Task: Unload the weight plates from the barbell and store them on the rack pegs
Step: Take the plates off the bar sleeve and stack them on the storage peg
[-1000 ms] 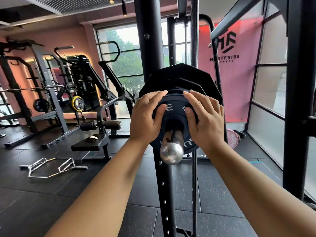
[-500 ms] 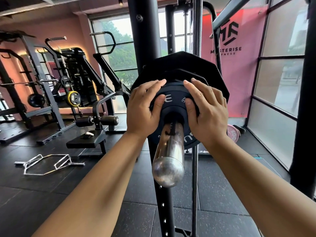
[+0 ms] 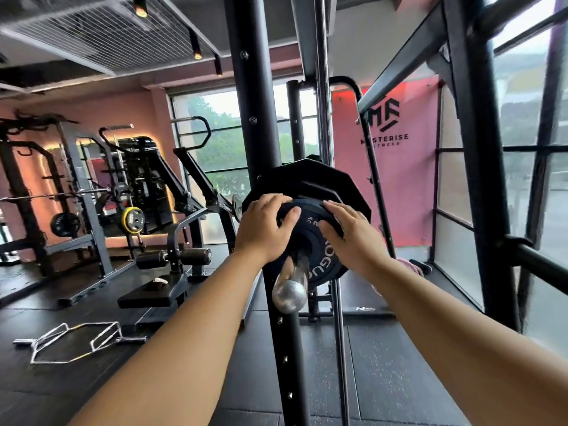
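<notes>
Black plate (image 3: 308, 217), rim between left hand (image 3: 263, 230) and right hand (image 3: 353, 239) (each grip curled round it)

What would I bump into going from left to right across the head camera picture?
A silver hex bar on the floor, padded rollers, left hand, right hand, pink plate. Both hands grip the small black plate.

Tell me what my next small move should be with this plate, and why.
Probably slide the small plate straight toward you along the sleeve and off its silver end. The left hand and right hand hold its rim on either side, it is the outermost plate, and a bigger plate sits behind it.
</notes>
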